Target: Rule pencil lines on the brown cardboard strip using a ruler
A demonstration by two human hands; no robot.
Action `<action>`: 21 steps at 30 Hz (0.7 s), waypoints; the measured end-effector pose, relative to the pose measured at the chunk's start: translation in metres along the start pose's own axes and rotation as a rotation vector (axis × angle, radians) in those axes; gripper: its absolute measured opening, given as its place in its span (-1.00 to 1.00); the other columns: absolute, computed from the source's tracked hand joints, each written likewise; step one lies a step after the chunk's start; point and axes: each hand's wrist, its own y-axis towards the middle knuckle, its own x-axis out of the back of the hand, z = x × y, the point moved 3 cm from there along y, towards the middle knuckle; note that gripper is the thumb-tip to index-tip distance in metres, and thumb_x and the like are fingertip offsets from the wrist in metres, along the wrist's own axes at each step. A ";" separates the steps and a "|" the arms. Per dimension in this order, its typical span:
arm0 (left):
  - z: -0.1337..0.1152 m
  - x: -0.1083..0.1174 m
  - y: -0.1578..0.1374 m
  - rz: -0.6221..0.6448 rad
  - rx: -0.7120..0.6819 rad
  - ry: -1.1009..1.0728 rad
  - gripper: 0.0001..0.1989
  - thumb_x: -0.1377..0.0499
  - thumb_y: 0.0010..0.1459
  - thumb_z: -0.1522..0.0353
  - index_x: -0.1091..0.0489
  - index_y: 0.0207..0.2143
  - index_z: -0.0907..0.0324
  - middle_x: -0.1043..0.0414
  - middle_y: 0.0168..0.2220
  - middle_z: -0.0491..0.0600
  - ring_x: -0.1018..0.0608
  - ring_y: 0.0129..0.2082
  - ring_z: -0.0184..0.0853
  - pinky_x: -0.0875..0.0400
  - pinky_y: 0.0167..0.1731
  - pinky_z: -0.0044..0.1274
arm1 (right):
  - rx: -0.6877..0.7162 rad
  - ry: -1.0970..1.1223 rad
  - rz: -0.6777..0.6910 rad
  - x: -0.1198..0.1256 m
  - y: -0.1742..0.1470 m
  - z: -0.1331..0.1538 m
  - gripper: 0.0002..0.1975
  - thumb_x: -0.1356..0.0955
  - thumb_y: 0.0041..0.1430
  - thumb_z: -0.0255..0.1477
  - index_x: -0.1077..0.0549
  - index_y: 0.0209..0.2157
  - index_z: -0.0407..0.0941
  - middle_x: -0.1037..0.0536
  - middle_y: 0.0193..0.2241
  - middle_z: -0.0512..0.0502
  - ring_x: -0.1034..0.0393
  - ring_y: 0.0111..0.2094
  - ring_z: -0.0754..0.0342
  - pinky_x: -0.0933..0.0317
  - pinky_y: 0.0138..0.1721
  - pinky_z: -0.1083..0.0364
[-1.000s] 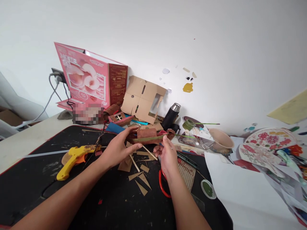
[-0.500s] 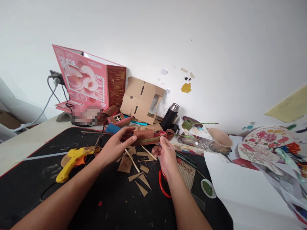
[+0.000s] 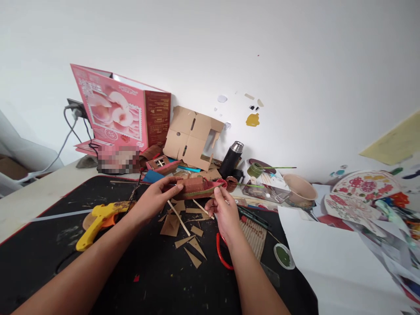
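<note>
Above the black mat point(image 3: 65, 262), both hands are holding up a small brown cardboard model point(image 3: 196, 188) with a green strip along its side. The left hand point(image 3: 152, 201) is pinching its near end between thumb and fingers, while the right hand point(image 3: 223, 212) is gripping the far end at the fingertips, a thin stick hanging beneath. Holding it well probably means light, even pressure, keeping the piece level above the cardboard scraps point(image 3: 187, 238) and right of the yellow glue gun point(image 3: 98, 218).

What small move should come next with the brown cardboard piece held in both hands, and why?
Probably lower the brown cardboard piece onto the black mat: the left hand and right hand pinch its ends in mid-air, and the yellow glue gun lies out of hand.
</note>
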 end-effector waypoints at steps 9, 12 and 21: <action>0.004 -0.001 0.003 0.030 0.034 -0.106 -0.31 -0.48 0.00 -0.19 -0.65 -0.05 0.13 -0.73 -0.04 0.13 -0.73 -0.03 0.05 -0.64 0.09 -0.14 | -0.006 0.006 0.015 -0.002 -0.005 0.005 -0.44 -0.62 0.08 0.11 -0.62 -0.20 -0.09 -0.51 -0.62 0.08 -0.45 -0.61 0.12 -0.23 -0.64 0.24; 0.004 -0.002 0.003 0.031 0.047 -0.131 -0.33 -0.50 -0.01 -0.17 -0.65 -0.06 0.14 -0.73 -0.05 0.14 -0.73 -0.06 0.04 -0.64 0.07 -0.14 | -0.006 0.006 0.012 -0.002 -0.005 0.005 -0.43 -0.63 0.07 0.10 -0.64 -0.16 -0.08 -0.52 -0.60 0.08 -0.46 -0.61 0.11 -0.23 -0.65 0.23; 0.005 -0.002 0.003 0.001 0.069 -0.189 -0.37 -0.56 -0.10 -0.11 -0.68 -0.12 0.12 -0.74 -0.09 0.11 -0.73 -0.08 0.02 -0.64 0.02 -0.22 | -0.027 -0.006 0.020 -0.001 -0.003 0.002 -0.33 -0.64 0.01 0.14 -0.65 -0.08 -0.10 -0.52 -0.60 0.07 -0.46 -0.60 0.11 -0.21 -0.65 0.23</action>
